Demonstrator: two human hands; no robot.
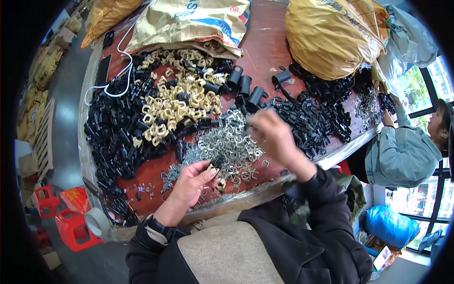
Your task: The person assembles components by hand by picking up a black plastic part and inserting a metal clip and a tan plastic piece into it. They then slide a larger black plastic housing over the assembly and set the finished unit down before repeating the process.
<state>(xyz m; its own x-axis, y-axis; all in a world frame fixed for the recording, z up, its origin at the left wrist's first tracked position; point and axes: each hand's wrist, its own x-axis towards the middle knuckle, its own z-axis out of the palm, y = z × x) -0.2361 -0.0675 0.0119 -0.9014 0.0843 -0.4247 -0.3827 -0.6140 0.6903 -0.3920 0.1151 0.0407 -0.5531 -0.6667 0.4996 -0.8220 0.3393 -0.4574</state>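
Note:
My left hand is closed on a small black plastic part, pinched between thumb and fingers near the front of the table. A pale edge shows on the part beside the thumb. Just beyond it spreads a heap of silver U-shaped metal clips. My right hand hangs over the right side of that heap, next to a pile of small black pieces. Motion smears its fingers, so whether they hold anything is unclear. Gold-coloured U-shaped pieces lie beyond my left hand, among black plastic fittings.
Black cylindrical cups stand mid-table. Large sacks, one printed and one yellow, fill the far side. A white cable loops at the left. A co-worker handles parts at the right. Red stools stand left.

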